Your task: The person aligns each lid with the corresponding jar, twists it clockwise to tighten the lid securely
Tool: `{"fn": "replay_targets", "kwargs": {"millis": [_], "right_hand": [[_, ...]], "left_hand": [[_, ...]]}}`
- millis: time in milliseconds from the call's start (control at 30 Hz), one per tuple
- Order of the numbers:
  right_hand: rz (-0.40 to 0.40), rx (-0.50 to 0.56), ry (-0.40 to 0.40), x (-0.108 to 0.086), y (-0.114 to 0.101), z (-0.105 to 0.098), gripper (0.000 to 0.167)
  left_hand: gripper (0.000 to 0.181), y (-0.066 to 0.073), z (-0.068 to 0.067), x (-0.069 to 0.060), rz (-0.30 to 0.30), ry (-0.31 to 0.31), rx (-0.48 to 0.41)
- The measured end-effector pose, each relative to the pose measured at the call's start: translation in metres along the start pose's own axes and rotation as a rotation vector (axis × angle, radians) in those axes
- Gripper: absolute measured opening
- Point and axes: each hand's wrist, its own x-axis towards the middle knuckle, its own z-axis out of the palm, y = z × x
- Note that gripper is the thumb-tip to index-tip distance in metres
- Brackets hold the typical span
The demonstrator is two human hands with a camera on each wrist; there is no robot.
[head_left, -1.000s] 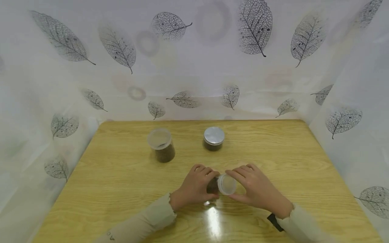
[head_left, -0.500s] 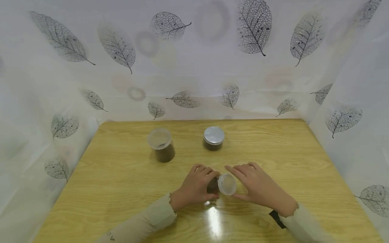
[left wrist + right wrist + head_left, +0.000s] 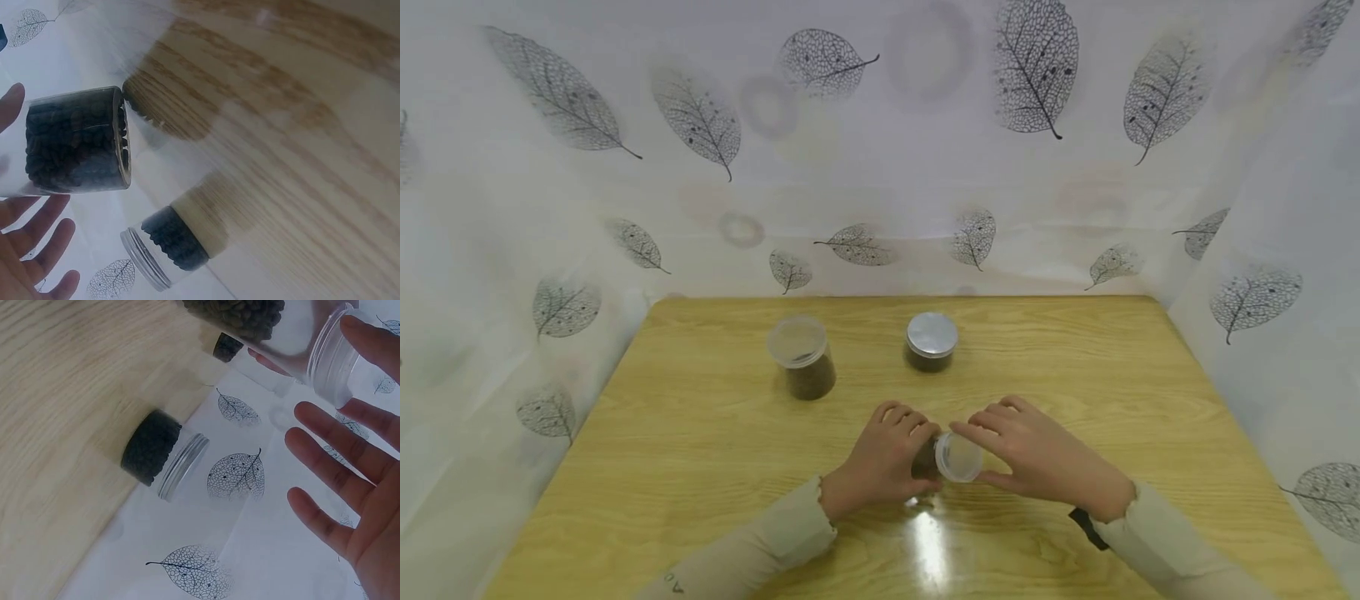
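My left hand grips a clear jar of dark beans or pellets, their kind unclear, at the front middle of the table. In the head view the jar leans, its translucent lid turned to the right. The thumb and index finger of my right hand pinch the lid's edge from opposite sides. Its other fingers extend past the lid in the right wrist view. Most of the jar's body is hidden behind the left fingers in the head view.
Behind the hands stand a taller jar with a translucent lid, at left, and a short jar with a silver lid. Both contain dark contents. A leaf-printed white sheet surrounds the wooden table at the back and sides.
The right hand drew back slightly from the lid half a second ago, and its thumb and index finger are now against the edge again. The left hand keeps its place on the jar.
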Motion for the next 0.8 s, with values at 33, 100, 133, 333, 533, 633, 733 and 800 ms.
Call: {"fn": "replay_targets", "kwargs": {"millis": [33,100,133,333,533,633,733,800], "right_hand": [[0.013,0.006,0.010,-0.001,-0.001,0.001,0.070],[0.050,0.013,0.028,-0.002,-0.003,0.004,0.069],[0.073,0.013,0.039,-0.003,-0.005,0.006,0.069],[0.223,-0.020,0.059,-0.009,-0.016,0.013,0.061],[0.282,-0.079,0.032,-0.012,-0.023,0.012,0.067],[0.262,-0.108,0.009,-0.012,-0.020,0.008,0.072],[0.208,-0.104,0.002,-0.010,-0.014,0.004,0.076],[0.161,-0.083,0.000,-0.008,-0.010,0.003,0.079]], "left_hand": [[0.065,0.000,0.000,0.000,-0.002,0.003,0.004],[0.065,0.001,-0.001,0.000,-0.005,0.010,0.009],[0.065,0.002,-0.001,0.000,-0.007,0.011,0.010],[0.068,0.003,-0.001,0.000,-0.011,0.019,0.022],[0.066,0.004,-0.001,-0.001,-0.006,0.030,0.008],[0.066,0.004,-0.001,0.000,-0.005,0.028,0.008],[0.066,0.003,-0.001,0.000,-0.006,0.024,0.011],[0.066,0.003,-0.001,0.000,-0.007,0.024,0.012]]}}
